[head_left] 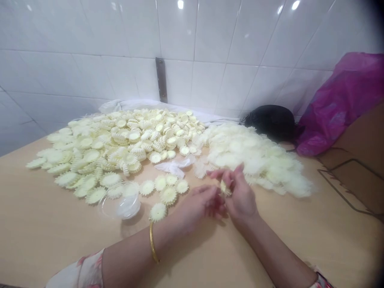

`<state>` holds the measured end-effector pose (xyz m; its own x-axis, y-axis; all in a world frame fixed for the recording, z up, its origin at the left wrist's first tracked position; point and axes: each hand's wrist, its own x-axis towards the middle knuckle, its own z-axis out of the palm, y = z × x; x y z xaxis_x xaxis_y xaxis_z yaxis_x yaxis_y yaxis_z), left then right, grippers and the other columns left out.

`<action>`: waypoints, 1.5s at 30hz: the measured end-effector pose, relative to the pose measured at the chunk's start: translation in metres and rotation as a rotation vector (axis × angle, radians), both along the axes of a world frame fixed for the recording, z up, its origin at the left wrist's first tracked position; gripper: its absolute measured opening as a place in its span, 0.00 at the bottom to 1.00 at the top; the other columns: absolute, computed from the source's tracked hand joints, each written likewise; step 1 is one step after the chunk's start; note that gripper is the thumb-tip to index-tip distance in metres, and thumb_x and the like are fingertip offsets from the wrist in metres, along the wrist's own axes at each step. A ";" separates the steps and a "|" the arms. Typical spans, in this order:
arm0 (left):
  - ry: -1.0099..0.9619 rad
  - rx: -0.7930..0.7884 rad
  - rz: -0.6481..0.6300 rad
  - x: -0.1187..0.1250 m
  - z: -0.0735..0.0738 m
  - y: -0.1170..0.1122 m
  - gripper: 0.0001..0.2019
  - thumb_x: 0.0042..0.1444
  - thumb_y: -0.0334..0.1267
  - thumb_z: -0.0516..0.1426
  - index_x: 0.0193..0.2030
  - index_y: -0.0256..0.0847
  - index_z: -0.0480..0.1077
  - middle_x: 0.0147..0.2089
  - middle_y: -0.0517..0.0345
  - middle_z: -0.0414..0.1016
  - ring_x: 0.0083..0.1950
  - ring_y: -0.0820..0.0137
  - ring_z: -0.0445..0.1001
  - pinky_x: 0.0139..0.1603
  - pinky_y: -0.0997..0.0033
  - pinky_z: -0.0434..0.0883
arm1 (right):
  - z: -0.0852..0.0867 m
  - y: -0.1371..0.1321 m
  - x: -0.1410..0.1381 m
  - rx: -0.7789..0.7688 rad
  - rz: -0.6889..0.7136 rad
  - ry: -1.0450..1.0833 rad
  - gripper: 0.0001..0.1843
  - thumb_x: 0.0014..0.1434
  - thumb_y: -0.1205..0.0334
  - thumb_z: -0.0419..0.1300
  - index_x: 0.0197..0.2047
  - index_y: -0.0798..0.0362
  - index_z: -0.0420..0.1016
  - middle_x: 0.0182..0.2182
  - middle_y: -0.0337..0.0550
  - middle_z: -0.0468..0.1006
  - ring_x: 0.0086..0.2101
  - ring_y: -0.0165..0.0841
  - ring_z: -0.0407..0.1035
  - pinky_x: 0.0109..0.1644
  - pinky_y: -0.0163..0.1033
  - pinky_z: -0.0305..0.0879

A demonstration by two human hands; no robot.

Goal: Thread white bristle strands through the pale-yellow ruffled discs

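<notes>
Over the front middle of the table my two hands are close together. My right hand (242,197) is closed with a small pale yellow notched disc (225,189) between its fingers and thumb. Right beside it, the fingers of my left hand (202,204) are curled toward the disc; some blur hides whether they grip anything. A gold bangle circles my left wrist. Several loose pale discs with toothed edges (168,195) lie just left of my hands. A clear plastic bowl (120,206) with white contents stands further left.
A large heap of toothed discs (129,138) covers the table's (36,224) back left. Thin, whitish petal-like pieces (255,156) are piled at right. Behind them sit a black rounded object (271,122) and a magenta plastic bag (339,104). A crumpled white scrap (175,166) lies between the heaps.
</notes>
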<state>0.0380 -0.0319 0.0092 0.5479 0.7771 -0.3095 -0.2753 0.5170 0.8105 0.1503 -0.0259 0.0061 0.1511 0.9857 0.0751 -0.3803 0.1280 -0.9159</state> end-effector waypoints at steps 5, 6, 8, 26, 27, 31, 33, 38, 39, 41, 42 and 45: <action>-0.049 -0.011 0.110 -0.004 -0.004 0.008 0.11 0.45 0.37 0.61 0.36 0.37 0.67 0.26 0.59 0.66 0.25 0.74 0.68 0.24 0.75 0.66 | -0.001 -0.004 -0.006 -0.078 0.224 -0.123 0.24 0.56 0.39 0.47 0.25 0.51 0.66 0.42 0.47 0.74 0.40 0.41 0.69 0.25 0.37 0.64; -0.047 0.007 0.155 -0.006 -0.003 0.010 0.11 0.45 0.35 0.61 0.35 0.38 0.66 0.26 0.61 0.66 0.25 0.75 0.68 0.25 0.75 0.66 | -0.002 -0.003 -0.004 -0.065 0.229 -0.126 0.22 0.56 0.41 0.48 0.28 0.51 0.69 0.42 0.46 0.75 0.41 0.41 0.69 0.27 0.38 0.65; -0.020 0.071 0.236 -0.010 -0.001 0.015 0.09 0.43 0.33 0.61 0.30 0.38 0.64 0.25 0.63 0.65 0.25 0.76 0.67 0.26 0.75 0.66 | -0.006 0.001 0.001 -0.028 0.192 -0.123 0.19 0.56 0.44 0.51 0.35 0.50 0.71 0.42 0.45 0.75 0.43 0.39 0.68 0.36 0.40 0.66; 0.179 0.377 0.229 -0.015 -0.005 0.022 0.11 0.45 0.39 0.59 0.24 0.38 0.60 0.19 0.64 0.63 0.21 0.78 0.61 0.24 0.74 0.60 | -0.005 0.001 0.008 -0.075 0.330 -0.199 0.14 0.47 0.52 0.64 0.31 0.53 0.71 0.24 0.40 0.72 0.28 0.32 0.67 0.35 0.40 0.65; 0.188 0.391 0.228 -0.015 -0.005 0.021 0.12 0.46 0.40 0.58 0.24 0.38 0.60 0.18 0.65 0.62 0.20 0.78 0.61 0.24 0.74 0.60 | -0.005 0.001 0.008 -0.078 0.325 -0.205 0.14 0.47 0.52 0.64 0.30 0.53 0.71 0.23 0.39 0.71 0.28 0.32 0.66 0.35 0.39 0.65; 0.213 0.426 0.229 -0.015 -0.004 0.020 0.15 0.49 0.44 0.57 0.22 0.38 0.57 0.16 0.66 0.60 0.18 0.79 0.60 0.23 0.75 0.59 | -0.002 -0.001 0.005 -0.078 0.367 -0.144 0.13 0.51 0.51 0.61 0.29 0.53 0.71 0.22 0.38 0.70 0.26 0.31 0.66 0.34 0.39 0.64; 0.231 0.442 0.231 -0.015 -0.003 0.019 0.16 0.49 0.45 0.57 0.22 0.39 0.57 0.16 0.66 0.60 0.18 0.78 0.60 0.22 0.75 0.59 | 0.000 -0.003 0.003 -0.068 0.393 -0.096 0.13 0.52 0.52 0.60 0.28 0.54 0.71 0.21 0.38 0.71 0.25 0.30 0.66 0.35 0.39 0.64; 0.289 0.451 0.178 -0.017 -0.003 0.021 0.17 0.50 0.49 0.55 0.23 0.39 0.58 0.18 0.65 0.61 0.18 0.79 0.60 0.21 0.76 0.57 | 0.001 -0.004 0.003 -0.137 0.379 -0.015 0.10 0.51 0.54 0.62 0.30 0.53 0.71 0.22 0.36 0.71 0.25 0.28 0.65 0.35 0.36 0.62; 0.297 0.452 0.169 -0.017 -0.004 0.022 0.17 0.51 0.50 0.55 0.23 0.38 0.58 0.18 0.65 0.61 0.18 0.79 0.59 0.20 0.76 0.56 | 0.000 -0.004 0.002 -0.157 0.373 0.000 0.10 0.50 0.55 0.63 0.30 0.53 0.70 0.22 0.36 0.71 0.25 0.27 0.64 0.34 0.35 0.62; 0.299 0.443 0.177 -0.017 -0.005 0.023 0.18 0.51 0.52 0.54 0.23 0.38 0.59 0.19 0.64 0.61 0.18 0.79 0.60 0.21 0.76 0.56 | -0.001 -0.004 0.001 -0.179 0.366 0.026 0.11 0.47 0.56 0.65 0.29 0.52 0.69 0.23 0.36 0.72 0.25 0.28 0.65 0.34 0.36 0.62; 0.291 0.428 0.196 -0.017 -0.006 0.023 0.19 0.51 0.53 0.53 0.24 0.38 0.60 0.19 0.64 0.61 0.19 0.78 0.60 0.21 0.75 0.57 | -0.002 -0.004 0.000 -0.181 0.356 0.032 0.12 0.46 0.56 0.66 0.29 0.52 0.68 0.22 0.36 0.73 0.24 0.28 0.66 0.34 0.37 0.63; 0.222 0.328 0.241 -0.015 -0.006 0.023 0.19 0.50 0.55 0.53 0.25 0.38 0.61 0.20 0.63 0.62 0.21 0.77 0.62 0.24 0.74 0.60 | -0.005 -0.002 0.000 -0.166 0.248 0.016 0.14 0.43 0.58 0.67 0.29 0.51 0.65 0.21 0.34 0.73 0.24 0.29 0.67 0.34 0.37 0.63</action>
